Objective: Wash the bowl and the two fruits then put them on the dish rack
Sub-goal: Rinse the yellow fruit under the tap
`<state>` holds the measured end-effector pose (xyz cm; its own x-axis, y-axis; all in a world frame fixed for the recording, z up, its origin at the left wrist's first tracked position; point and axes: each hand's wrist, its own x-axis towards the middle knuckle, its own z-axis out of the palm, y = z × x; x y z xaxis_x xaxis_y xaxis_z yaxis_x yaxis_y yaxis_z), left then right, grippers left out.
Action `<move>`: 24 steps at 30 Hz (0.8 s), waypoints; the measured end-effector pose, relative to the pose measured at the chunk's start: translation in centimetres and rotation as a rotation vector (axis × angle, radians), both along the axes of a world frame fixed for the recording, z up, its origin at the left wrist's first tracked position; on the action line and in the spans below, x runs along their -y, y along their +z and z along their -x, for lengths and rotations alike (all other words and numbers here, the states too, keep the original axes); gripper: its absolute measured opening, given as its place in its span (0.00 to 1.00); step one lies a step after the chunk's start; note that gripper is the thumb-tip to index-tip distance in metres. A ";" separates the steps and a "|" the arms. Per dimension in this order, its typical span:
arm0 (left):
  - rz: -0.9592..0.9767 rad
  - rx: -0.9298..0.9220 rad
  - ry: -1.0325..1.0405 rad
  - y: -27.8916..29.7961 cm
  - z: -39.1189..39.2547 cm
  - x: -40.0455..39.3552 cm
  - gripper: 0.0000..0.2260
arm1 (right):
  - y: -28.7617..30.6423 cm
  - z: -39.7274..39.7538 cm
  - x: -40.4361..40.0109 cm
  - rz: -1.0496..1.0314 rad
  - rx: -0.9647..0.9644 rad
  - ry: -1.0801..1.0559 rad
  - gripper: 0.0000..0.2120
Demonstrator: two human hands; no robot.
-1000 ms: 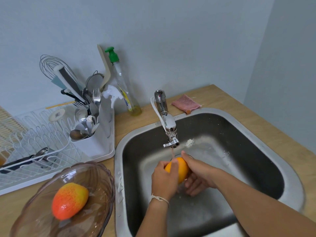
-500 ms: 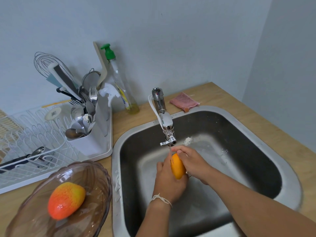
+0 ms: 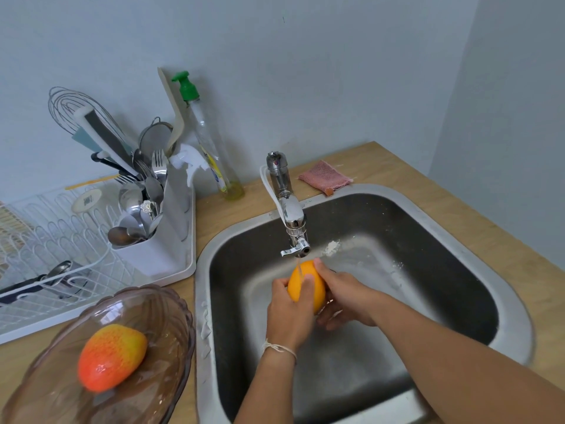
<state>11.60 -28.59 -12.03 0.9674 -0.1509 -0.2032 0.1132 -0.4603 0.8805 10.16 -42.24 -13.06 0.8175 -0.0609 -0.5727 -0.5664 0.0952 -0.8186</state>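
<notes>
An orange fruit [image 3: 306, 286] is held over the steel sink [image 3: 516, 325], right under the faucet [image 3: 292, 221], with a thin stream of water running onto it. My left hand [image 3: 287, 313] grips it from the left and my right hand [image 3: 342, 295] grips it from the right, fingers curled beneath. A red-and-yellow mango-like fruit [image 3: 111, 356] lies in the brown glass bowl [image 3: 171, 316] on the counter at the lower left. The white dish rack [image 3: 46, 240] stands behind the bowl.
A white cutlery holder [image 3: 159, 240] full of utensils sits at the rack's right end. A soap bottle with a green pump [image 3: 208, 142] stands by the wall. A pink scrub cloth [image 3: 325, 177] lies behind the sink. Tongs [image 3: 39, 280] rest on the rack.
Both hands have turned the orange fruit under the stream, so more of it now shows between them. The view has shifted slightly.
</notes>
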 end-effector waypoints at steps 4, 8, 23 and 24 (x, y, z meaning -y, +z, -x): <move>-0.081 0.083 -0.075 -0.1 0.1 0.1 0.33 | -0.2 0.2 0.1 0.225 0.019 0.028 0.39; -0.065 0.132 -0.081 0.2 0.3 0.2 0.20 | 0.0 0.1 0.1 0.310 0.029 -0.005 0.38; 0.302 -0.201 0.063 0.9 -0.1 -0.1 0.19 | -0.4 -0.7 0.2 0.043 0.266 -0.164 0.17; 0.287 -0.154 0.069 0.8 -0.1 -0.1 0.21 | -0.4 -0.7 0.2 0.102 0.260 -0.187 0.17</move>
